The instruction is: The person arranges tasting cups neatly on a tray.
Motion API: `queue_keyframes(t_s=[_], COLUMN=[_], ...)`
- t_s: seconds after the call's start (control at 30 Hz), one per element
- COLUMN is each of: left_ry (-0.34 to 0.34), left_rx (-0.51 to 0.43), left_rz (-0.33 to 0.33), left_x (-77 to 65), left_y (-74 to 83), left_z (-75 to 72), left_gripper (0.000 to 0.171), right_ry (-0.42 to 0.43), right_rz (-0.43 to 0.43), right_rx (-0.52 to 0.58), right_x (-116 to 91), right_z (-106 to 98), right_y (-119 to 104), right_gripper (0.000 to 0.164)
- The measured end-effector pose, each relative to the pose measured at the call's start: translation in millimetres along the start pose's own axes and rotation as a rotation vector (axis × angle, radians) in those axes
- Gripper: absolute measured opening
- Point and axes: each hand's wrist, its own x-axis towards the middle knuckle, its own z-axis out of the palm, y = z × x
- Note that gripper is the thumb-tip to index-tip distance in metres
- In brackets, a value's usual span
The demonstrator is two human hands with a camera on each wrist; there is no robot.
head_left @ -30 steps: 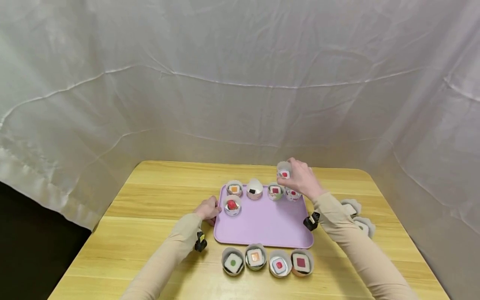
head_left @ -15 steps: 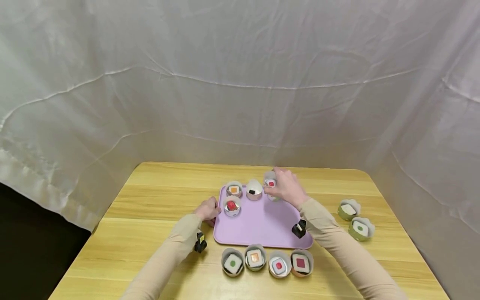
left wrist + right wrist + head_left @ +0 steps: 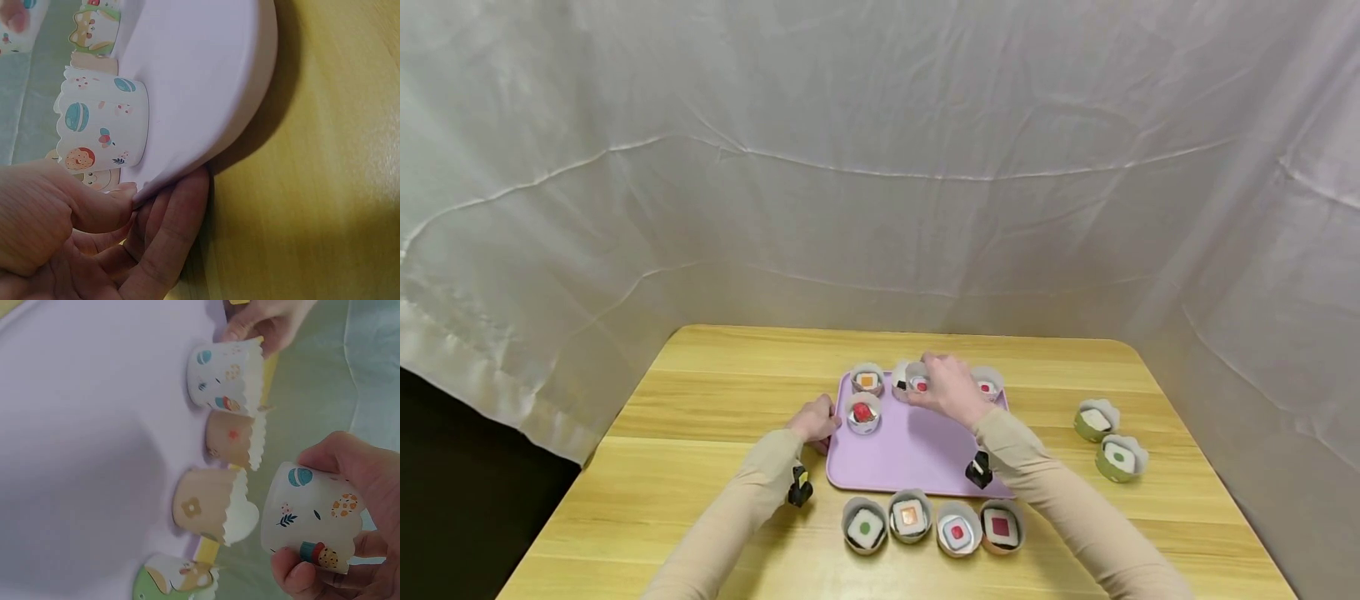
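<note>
My left hand [image 3: 815,419] pinches the left rim of the lilac tray [image 3: 917,454], thumb on top and fingers underneath. My right hand [image 3: 953,390] grips a white paper baking cup [image 3: 309,515] printed with macarons and cupcakes; a small red-centred piece shows inside. This cup is held up over the tray's back part, overlapping the rice-ball cup [image 3: 901,383] in the head view. Also on the tray are an orange-topped cup [image 3: 868,380], a cup with a red topping [image 3: 862,413] and a red-centred cup [image 3: 988,384]. A green dog-print cup [image 3: 165,580] is hidden behind my right hand in the head view.
Several filled cups line up before the tray, among them a green-dotted one [image 3: 864,527] and a dark-red-centred one [image 3: 1002,527]. Two green cups, one plain white inside [image 3: 1096,419] and one green-dotted [image 3: 1122,458], stand at the right. Grey curtains [image 3: 880,233] surround the wooden table [image 3: 715,400].
My right hand has carried the white baking cup leftward over the tray and lower, from above the right-hand cup to near the rice-ball cup. My left hand has stayed on the rim.
</note>
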Motion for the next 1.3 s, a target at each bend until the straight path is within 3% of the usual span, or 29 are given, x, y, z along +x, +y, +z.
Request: queue_keyframes(t_s=[0.23,0.67,1.3], left_ry=[0.002,0.005,0.011], left_rx=[0.006,0.002,0.001], left_rz=[0.005,0.011,0.021], left_x=[-1.3,-0.9,0.6], left_y=[2.0,1.8,0.6], left_z=[-0.6,-0.5,0.3], left_gripper=[0.007,0.008,0.008], right_ry=[-0.064,-0.145,-0.102], right_rz=[0.034,0.077,0.016], right_rx=[-0.020,0.032,-0.039], right_x=[0.4,0.4,-3.1], right_z=[11.3,29.8,43.4], right_y=[-6.4,-12.9,-9.7], right_gripper=[0.050,0.051,0.045])
